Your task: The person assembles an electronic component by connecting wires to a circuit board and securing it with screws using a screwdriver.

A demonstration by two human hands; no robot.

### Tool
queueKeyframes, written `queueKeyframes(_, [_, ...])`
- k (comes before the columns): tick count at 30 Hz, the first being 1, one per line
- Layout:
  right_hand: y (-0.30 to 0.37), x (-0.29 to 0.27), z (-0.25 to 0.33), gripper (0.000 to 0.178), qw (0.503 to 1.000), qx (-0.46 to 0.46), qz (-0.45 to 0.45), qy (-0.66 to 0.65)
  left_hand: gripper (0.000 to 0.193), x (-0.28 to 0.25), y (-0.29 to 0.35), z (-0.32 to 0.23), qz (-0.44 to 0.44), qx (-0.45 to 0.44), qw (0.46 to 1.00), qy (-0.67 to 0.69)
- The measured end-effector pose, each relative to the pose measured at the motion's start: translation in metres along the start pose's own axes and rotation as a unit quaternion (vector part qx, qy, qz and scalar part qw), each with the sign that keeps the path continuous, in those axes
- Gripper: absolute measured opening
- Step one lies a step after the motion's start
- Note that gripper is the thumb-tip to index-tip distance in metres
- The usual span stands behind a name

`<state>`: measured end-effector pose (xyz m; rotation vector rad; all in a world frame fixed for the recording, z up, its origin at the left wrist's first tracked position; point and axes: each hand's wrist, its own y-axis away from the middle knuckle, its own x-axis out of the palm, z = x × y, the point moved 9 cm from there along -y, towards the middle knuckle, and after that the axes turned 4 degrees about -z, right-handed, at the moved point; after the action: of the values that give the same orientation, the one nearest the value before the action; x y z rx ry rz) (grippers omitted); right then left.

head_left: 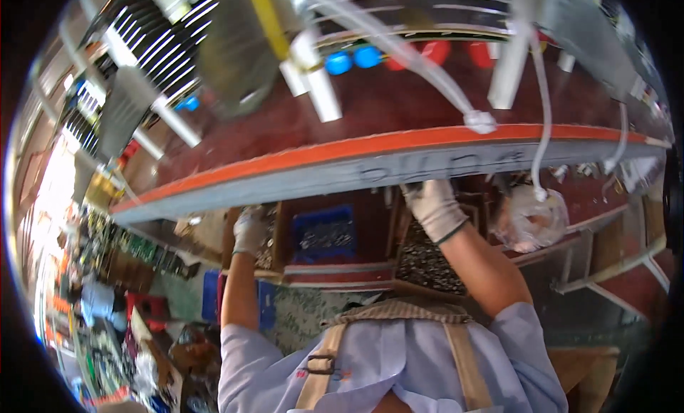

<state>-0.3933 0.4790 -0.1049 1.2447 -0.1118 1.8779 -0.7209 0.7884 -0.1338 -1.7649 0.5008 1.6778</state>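
Observation:
My left hand (249,231), in a white glove, is at a wooden bin (279,231) of small pale parts (265,256). Its fingers are blurred, so their grip does not show. Further right, my right hand (436,205), gloved too, reaches up to the lower edge of a grey shelf beam (320,190). That edge hides its fingertips and anything in them. Below this hand sits a bin of small dark parts (431,263). Between my hands lies a blue tray (324,253) with small metallic pieces.
An orange strip (342,148) tops the beam, which crosses above both hands. Pale cables (545,128) hang over it at the right. A clear plastic bag (534,217) lies right of my right hand. At the far left, another person (100,299) is beside cluttered benches.

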Motion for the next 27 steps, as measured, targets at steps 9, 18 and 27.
queueKeyframes(9, [-0.019, -0.014, 0.007, 0.012, 0.994, -0.097, 0.044, 0.017, 0.032, -0.02, -0.015, 0.019, 0.052, -0.11, 0.989, 0.079])
queueKeyframes(18, [0.002, -0.01, 0.009, 0.004, 1.0, -0.001, -0.012, -0.027, 0.035, -0.112, -0.014, -0.222, -0.249, 0.334, 0.908, -0.047])
queueKeyframes(27, [0.017, 0.013, 0.008, 0.007, 0.977, 0.127, 0.155, -0.073, 0.034, -0.095, -0.084, -0.349, -0.101, 0.297, 0.756, 0.574])
